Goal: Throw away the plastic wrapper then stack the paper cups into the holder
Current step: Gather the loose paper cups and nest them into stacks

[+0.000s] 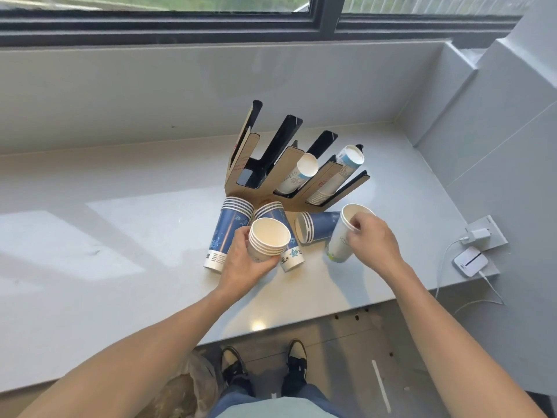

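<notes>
Gripping short cup stack [268, 239] w/ left hand [245, 263]; right hand [372, 239] pinching tall stack [346, 233] rim, near holder [289, 167].

Seven cup stacks [268, 241]; one holder [241, 164]; two hands [244, 263].

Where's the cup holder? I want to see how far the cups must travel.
In the head view, the cup holder stands mid-counter, just beyond the blue cup stacks lying before it.
</notes>
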